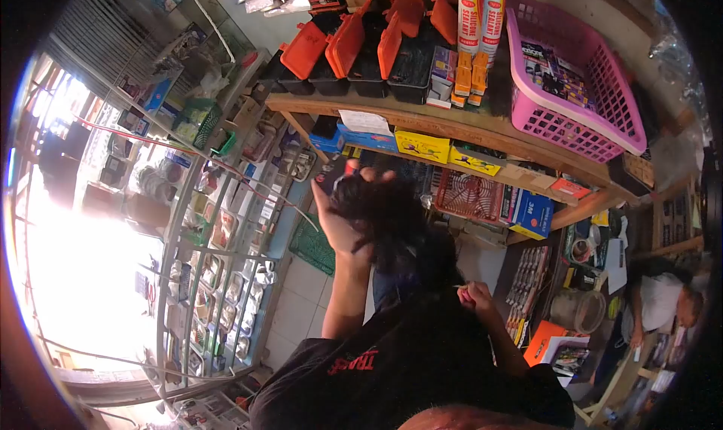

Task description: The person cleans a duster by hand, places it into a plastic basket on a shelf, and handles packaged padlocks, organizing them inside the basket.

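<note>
Black shirt (422,355) cloth fills the bottom of my feed, closest to the lens, with red lettering (354,363) across it. Working from the left, I have a glare-white window (98,257), then glass shelves (215,238) crowded with small packs, and a green basket (310,248) on the tiled floor (295,303).

Next comes my left hand (343,230), its bare forearm rising almost straight from the short sleeve. The thumb stands up on the left side; the fingers (388,175) curl over the far edge of a black bundle (395,227), holding it. A small red piece (352,166) shows by the fingertips. I can't make out what the bundle is; it sits mid-view, between the two hands and in front of the wooden shelf (437,126) with its orange-flapped bins (348,50), sealant tubes (480,19) and pink basket (580,125).

My right hand (476,296) is lower, forearm slanting inward, fingers curled in just beside the bundle; I cannot tell whether they grip anything. Farther right, another person (661,303) in a white top is near more shelving.
</note>
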A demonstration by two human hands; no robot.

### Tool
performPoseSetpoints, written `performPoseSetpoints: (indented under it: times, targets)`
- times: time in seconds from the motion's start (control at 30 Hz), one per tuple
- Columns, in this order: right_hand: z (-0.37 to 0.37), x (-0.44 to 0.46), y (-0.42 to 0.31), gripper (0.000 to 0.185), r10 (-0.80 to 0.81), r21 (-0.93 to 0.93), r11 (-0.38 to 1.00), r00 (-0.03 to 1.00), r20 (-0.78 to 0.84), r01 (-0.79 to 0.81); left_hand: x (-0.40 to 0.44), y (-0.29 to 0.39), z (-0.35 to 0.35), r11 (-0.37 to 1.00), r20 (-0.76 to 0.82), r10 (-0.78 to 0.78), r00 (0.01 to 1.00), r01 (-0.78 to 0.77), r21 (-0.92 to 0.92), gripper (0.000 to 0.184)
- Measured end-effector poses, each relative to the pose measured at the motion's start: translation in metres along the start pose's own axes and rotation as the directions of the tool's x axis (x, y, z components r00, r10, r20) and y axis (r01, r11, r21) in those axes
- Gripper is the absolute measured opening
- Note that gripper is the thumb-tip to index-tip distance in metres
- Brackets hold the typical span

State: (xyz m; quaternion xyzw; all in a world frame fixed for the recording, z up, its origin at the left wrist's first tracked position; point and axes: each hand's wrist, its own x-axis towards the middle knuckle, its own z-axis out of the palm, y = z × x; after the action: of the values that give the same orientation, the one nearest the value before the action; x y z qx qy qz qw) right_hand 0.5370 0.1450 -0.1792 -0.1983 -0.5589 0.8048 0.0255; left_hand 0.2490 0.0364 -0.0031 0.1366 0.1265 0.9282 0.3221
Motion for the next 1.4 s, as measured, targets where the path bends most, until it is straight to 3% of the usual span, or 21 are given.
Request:
performPoseSetpoints:
  times: [0.07,0.2,0.33,0.43,0.57,0.6,0.7,0.77,0.83,0.97,1.07,1.17,1.2,1.27,1.33,1.4]
  targets:
    - [-0.001,0.003,0.001,0.053,0.017,0.067,0.998,1.0,-0.008,-0.017,0.0,-0.002,-0.005,0.998,0.022,-0.057,0.998,0.056,0.027,0.057]
    - [-0.001,-0.001,0.001,0.053,-0.011,0.074,0.997,1.0,-0.016,0.012,0.002,0.014,0.008,0.991,0.052,0.006,0.999,0.001,-0.134,0.057]
    - [-0.002,0.002,0.007,0.052,-0.018,0.088,0.996,1.0,0.001,0.018,-0.006,0.008,0.003,0.993,0.111,-0.115,0.987,0.117,-0.014,0.061]
    - [0.0,0.006,0.005,0.052,0.012,0.11,0.994,1.0,0.028,-0.015,-0.004,0.001,0.005,0.982,0.165,-0.117,0.979,0.139,-0.126,0.063]
    - [0.003,-0.001,0.008,0.05,0.03,0.077,0.997,1.0,0.003,-0.03,-0.001,0.021,-0.008,0.995,-0.041,0.064,0.997,-0.067,-0.07,0.056]
    - [0.005,-0.003,0.009,0.05,0.027,0.064,0.998,1.0,-0.003,-0.027,-0.004,0.022,-0.008,0.994,-0.005,0.082,0.997,-0.082,-0.078,0.052]
    - [0.005,0.0,0.014,0.049,0.028,0.078,0.997,1.0,-0.001,-0.028,-0.01,0.014,-0.014,0.977,0.008,0.003,1.0,-0.001,-0.211,0.051]
    - [0.007,0.002,0.008,0.049,0.025,0.116,0.993,0.999,0.027,-0.028,-0.018,0.008,-0.006,0.832,0.049,-0.07,0.996,0.085,-0.549,0.055]
    - [0.005,0.003,0.008,0.05,0.033,0.122,0.992,0.998,0.051,-0.039,-0.022,0.001,-0.002,0.958,0.043,0.008,0.999,0.005,-0.288,0.057]
    - [-0.002,0.0,0.014,0.052,0.031,0.096,0.995,0.996,0.086,-0.039,-0.021,0.009,-0.005,1.0,0.056,-0.012,0.998,0.013,-0.015,0.06]
    - [0.008,-0.002,0.005,0.051,0.002,0.097,0.995,0.999,0.043,-0.006,-0.016,0.014,-0.018,0.994,0.015,0.056,0.998,-0.054,-0.093,0.059]
    - [0.008,0.006,0.014,0.049,-0.024,0.207,0.978,0.996,0.084,0.006,-0.031,-0.002,-0.013,0.952,0.018,-0.007,1.0,0.012,-0.307,0.058]
    - [0.008,0.008,0.017,0.048,-0.03,0.26,0.966,0.993,0.118,-0.002,-0.034,-0.002,-0.015,0.991,-0.084,0.088,0.993,-0.096,-0.095,0.054]
    - [0.009,0.01,0.021,0.046,-0.019,0.279,0.96,0.992,0.127,-0.017,-0.038,-0.002,-0.023,0.906,-0.214,0.326,0.921,-0.239,0.35,0.048]
    - [0.015,0.009,0.016,0.044,-0.005,0.254,0.967,0.993,0.122,-0.026,-0.032,0.017,-0.028,0.99,-0.125,0.138,0.983,-0.14,-0.004,0.047]
    - [0.024,0.008,0.003,0.042,0.006,0.187,0.982,0.994,0.106,-0.025,-0.023,0.027,-0.014,0.997,0.18,0.001,0.984,0.013,-0.076,0.046]
